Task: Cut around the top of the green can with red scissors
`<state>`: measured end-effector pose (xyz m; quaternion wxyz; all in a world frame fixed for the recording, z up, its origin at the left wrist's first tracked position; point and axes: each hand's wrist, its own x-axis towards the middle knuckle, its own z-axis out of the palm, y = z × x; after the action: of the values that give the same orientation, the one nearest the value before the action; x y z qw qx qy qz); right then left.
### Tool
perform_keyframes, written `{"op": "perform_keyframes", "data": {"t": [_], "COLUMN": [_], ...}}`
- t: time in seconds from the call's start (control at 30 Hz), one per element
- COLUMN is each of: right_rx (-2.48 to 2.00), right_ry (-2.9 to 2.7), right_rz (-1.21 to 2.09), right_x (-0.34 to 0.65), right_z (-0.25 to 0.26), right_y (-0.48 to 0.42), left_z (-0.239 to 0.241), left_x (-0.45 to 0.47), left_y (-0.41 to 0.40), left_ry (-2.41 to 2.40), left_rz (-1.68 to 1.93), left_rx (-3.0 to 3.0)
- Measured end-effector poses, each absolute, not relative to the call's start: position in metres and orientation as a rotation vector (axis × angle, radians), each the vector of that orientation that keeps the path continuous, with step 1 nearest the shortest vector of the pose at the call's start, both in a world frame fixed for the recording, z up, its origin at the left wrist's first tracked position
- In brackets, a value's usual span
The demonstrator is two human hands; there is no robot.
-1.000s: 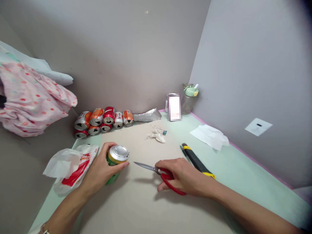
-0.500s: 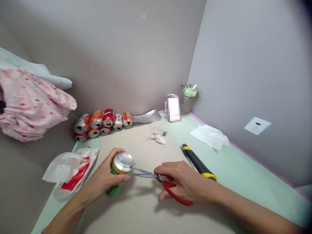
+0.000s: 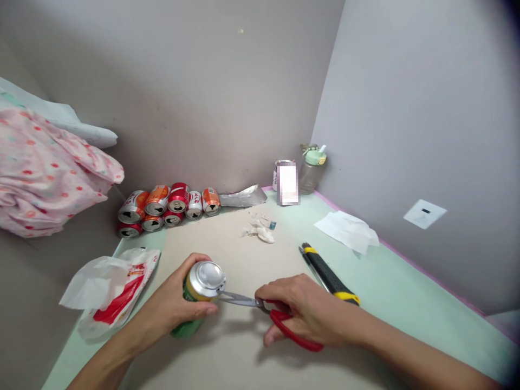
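Note:
Wrapped in my left hand (image 3: 179, 300) is a green and yellow drink can (image 3: 189, 327), tilted with its silver domed bottom facing up. A dark nick shows at the rim on the can's right side. My right hand (image 3: 300, 314) grips red-handled scissors (image 3: 296, 337), fingers around the handles. The grey blades point left, and their tips meet the can near the nick; whether they are inside the metal I cannot tell. Just beyond my right hand lies a black and yellow utility knife (image 3: 331, 273), beside a thin metal tool.
Several empty cans (image 3: 177, 199) are stacked along the back wall, beside a cut metal sheet (image 3: 244, 196). Crumpled tissue scraps (image 3: 260, 233) lie on the beige board (image 3: 227, 357). A tissue pack (image 3: 122, 298) sits left, white paper (image 3: 347, 230) right, a bottle (image 3: 312, 170) in the corner.
The scissor blades have closed from a slight spread to nearly together at the can's rim. Both hands sit slightly lower in view, and the whole view has shifted a little.

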<state>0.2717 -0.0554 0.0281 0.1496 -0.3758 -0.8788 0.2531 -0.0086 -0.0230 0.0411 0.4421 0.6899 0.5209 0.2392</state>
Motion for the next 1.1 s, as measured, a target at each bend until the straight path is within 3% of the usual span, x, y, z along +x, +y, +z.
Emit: {"op": "perform_keyframes", "data": {"t": [0.27, 0.53, 0.77, 1.1], "right_rx": [-1.137, -1.037, -1.298, -1.199], "right_ry": [-2.562, -2.489, -2.498, -2.480], "right_rz": [0.556, 0.812, 0.542, 0.594], "right_x": [0.274, 0.273, 0.267, 0.270], "right_z": [0.026, 0.032, 0.021, 0.010], "right_y": [-0.054, -0.058, -0.057, -0.048], "left_z": [0.035, 0.039, 0.019, 0.018], "left_x": [-0.005, -0.016, -0.004, -0.009], "left_y": [-0.028, -0.024, -0.022, -0.022], "left_ry": [1.441, 1.172, 1.737, 1.706], "left_rz": [0.682, 0.454, 0.671, 0.633], "left_rx": [1.793, 1.701, 2.123, 2.152]}}
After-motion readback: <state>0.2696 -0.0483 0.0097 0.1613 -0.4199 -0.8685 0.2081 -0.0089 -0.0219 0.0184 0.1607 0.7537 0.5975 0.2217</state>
